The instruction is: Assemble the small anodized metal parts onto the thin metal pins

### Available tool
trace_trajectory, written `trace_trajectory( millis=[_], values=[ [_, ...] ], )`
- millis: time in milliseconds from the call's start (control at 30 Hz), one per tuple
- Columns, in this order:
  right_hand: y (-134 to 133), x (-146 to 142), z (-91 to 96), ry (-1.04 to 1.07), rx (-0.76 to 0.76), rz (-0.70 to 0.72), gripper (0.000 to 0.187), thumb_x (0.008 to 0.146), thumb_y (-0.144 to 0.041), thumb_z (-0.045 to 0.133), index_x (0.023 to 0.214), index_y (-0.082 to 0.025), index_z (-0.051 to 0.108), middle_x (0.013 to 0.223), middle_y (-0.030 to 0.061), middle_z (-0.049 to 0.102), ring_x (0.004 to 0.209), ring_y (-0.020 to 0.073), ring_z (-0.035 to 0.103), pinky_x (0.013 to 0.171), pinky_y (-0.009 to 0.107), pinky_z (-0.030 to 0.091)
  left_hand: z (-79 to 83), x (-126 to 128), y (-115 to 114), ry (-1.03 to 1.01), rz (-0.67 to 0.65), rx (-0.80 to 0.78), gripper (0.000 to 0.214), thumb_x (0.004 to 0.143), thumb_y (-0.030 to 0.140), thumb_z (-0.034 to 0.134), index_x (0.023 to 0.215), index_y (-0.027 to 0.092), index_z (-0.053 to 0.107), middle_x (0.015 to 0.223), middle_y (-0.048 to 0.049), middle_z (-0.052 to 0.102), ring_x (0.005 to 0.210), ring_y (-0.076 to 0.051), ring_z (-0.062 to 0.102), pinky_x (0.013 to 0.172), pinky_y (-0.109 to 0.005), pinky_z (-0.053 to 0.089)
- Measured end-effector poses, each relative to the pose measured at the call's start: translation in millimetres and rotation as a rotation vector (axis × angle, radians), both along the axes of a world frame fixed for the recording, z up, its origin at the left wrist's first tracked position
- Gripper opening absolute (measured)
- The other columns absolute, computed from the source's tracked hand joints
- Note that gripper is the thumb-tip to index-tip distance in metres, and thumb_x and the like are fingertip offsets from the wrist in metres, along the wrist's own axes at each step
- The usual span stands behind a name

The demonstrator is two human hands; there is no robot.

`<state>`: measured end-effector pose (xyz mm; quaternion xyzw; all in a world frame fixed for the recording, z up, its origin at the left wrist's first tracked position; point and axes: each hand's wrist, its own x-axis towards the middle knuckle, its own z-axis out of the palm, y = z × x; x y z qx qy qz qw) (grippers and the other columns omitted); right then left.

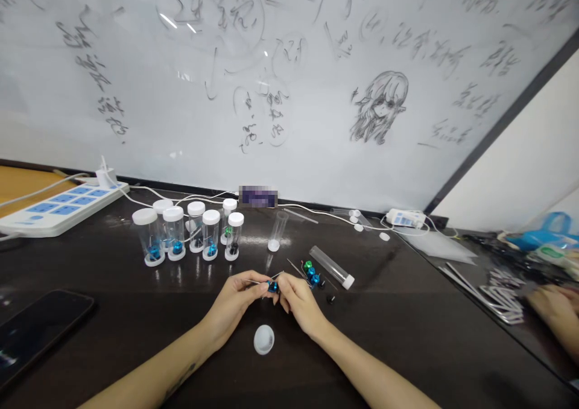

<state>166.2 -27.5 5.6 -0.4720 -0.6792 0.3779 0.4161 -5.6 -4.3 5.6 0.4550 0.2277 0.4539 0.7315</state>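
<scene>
My left hand [236, 305] pinches a small shiny blue-and-black part [272, 286] with thin wire-like strands. My right hand [302, 303] closes on the same part from the other side, with its fingertips at the part's right edge. Just right of my hands lies a loose cluster of similar parts: a green one [308, 265], a blue one [315, 280] and a black one [331, 299]. Below my hands rests a round whitish cap or small dish [263, 339]. A clear tube with a white cap [332, 267] lies on its side farther right.
Several capped clear tubes stand at left, one holding a blue part [154, 251]. An uncapped-looking tube [277, 231] stands behind my hands. A phone [43, 330] and power strip [63, 209] are left. White caps [384, 236] lie at back. Another person's hand [556, 309] is far right.
</scene>
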Motion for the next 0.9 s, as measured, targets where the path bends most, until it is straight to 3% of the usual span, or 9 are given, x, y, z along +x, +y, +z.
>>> trace_trajectory(
  millis=[67, 167, 267, 333, 433, 533, 600, 767, 900],
  values=[
    [-0.4, 0.5, -0.7, -0.015, -0.014, 0.021, 0.041, 0.096, -0.044, 0.035, 0.07, -0.017, 0.051, 0.054, -0.0042, 0.046, 0.044, 0.0075, 0.038, 0.047, 0.022, 0.029, -1.1, 0.0, 0.8, 0.002, -0.004, 0.004, 0.009, 0.076, 0.019, 0.068, 0.083, 0.015, 0.072, 0.079, -0.0051, 0.071, 0.078, -0.016, 0.06, 0.079, -0.029, 0.042],
    [-0.9, 0.5, -0.9, 0.043, -0.041, 0.011, 0.024, 0.088, -0.043, 0.054, 0.087, -0.02, 0.048, 0.055, -0.0076, 0.043, 0.045, 0.0076, 0.038, 0.045, 0.02, 0.027, -2.3, -0.4, 2.5, -0.022, 0.019, -0.008, 0.008, 0.076, 0.018, 0.068, 0.083, 0.015, 0.072, 0.08, -0.0046, 0.071, 0.08, -0.016, 0.059, 0.08, -0.028, 0.041],
    [-0.7, 0.4, -0.3, 0.092, -0.04, 0.021, 0.031, 0.083, -0.043, 0.061, 0.099, -0.021, 0.045, 0.056, -0.0088, 0.041, 0.045, 0.008, 0.039, 0.044, 0.019, 0.027, -2.3, -0.8, 2.4, -0.038, 0.021, -0.016, 0.007, 0.077, 0.018, 0.067, 0.083, 0.016, 0.071, 0.08, -0.0042, 0.07, 0.081, -0.016, 0.058, 0.08, -0.028, 0.041],
    [-0.7, 0.5, 0.2, 0.064, -0.015, 0.042, 0.026, 0.09, -0.045, 0.049, 0.09, -0.019, 0.051, 0.055, -0.0069, 0.043, 0.045, 0.0081, 0.039, 0.046, 0.021, 0.028, -1.9, -0.8, 1.3, -0.03, -0.007, -0.005, 0.007, 0.077, 0.018, 0.067, 0.083, 0.015, 0.071, 0.078, -0.0042, 0.07, 0.078, -0.016, 0.059, 0.079, -0.029, 0.041],
    [-1.3, 0.2, 0.9, -0.008, -0.002, 0.058, 0.042, 0.096, -0.044, 0.034, 0.071, -0.016, 0.052, 0.051, -0.0045, 0.043, 0.044, 0.0078, 0.038, 0.048, 0.022, 0.03, -1.5, -0.7, 0.6, -0.023, -0.024, 0.005, 0.008, 0.077, 0.019, 0.067, 0.083, 0.015, 0.071, 0.077, -0.0044, 0.07, 0.077, -0.016, 0.059, 0.079, -0.029, 0.042],
    [-1.8, -0.2, 0.9, 0.021, -0.03, 0.027, 0.026, 0.089, -0.044, 0.051, 0.083, -0.019, 0.05, 0.054, -0.007, 0.042, 0.044, 0.0076, 0.037, 0.045, 0.021, 0.027, -1.7, -1.1, 1.7, -0.031, 0.004, -0.015, 0.007, 0.076, 0.018, 0.068, 0.082, 0.015, 0.071, 0.078, -0.0038, 0.07, 0.078, -0.015, 0.058, 0.079, -0.027, 0.041],
    [-1.4, 0.0, 0.6, 0.07, -0.041, 0.008, 0.03, 0.083, -0.045, 0.061, 0.094, -0.021, 0.046, 0.055, -0.0086, 0.041, 0.044, 0.0079, 0.038, 0.043, 0.019, 0.027, -1.8, -1.4, 2.1, -0.039, 0.011, -0.028, 0.007, 0.076, 0.018, 0.068, 0.082, 0.016, 0.071, 0.078, -0.0035, 0.07, 0.079, -0.015, 0.058, 0.079, -0.027, 0.041],
    [0.0, 1.6, -0.7, 0.029, -0.025, 0.04, 0.039, 0.095, -0.046, 0.035, 0.075, -0.017, 0.052, 0.049, -0.0051, 0.044, 0.042, 0.0078, 0.037, 0.045, 0.021, 0.028, -1.3, -1.1, 0.9, -0.024, -0.029, -0.014, 0.007, 0.076, 0.018, 0.068, 0.082, 0.015, 0.071, 0.078, -0.0047, 0.07, 0.077, -0.016, 0.06, 0.079, -0.029, 0.042],
    [-0.6, 0.7, -1.2, 0.059, -0.034, 0.014, 0.023, 0.088, -0.042, 0.054, 0.088, -0.02, 0.049, 0.052, -0.0081, 0.041, 0.044, 0.0082, 0.038, 0.046, 0.02, 0.029, -1.3, -1.2, 1.1, -0.036, 0.0, -0.016, 0.007, 0.076, 0.017, 0.068, 0.082, 0.015, 0.071, 0.078, -0.0043, 0.07, 0.078, -0.015, 0.059, 0.078, -0.028, 0.042]
  ],
)
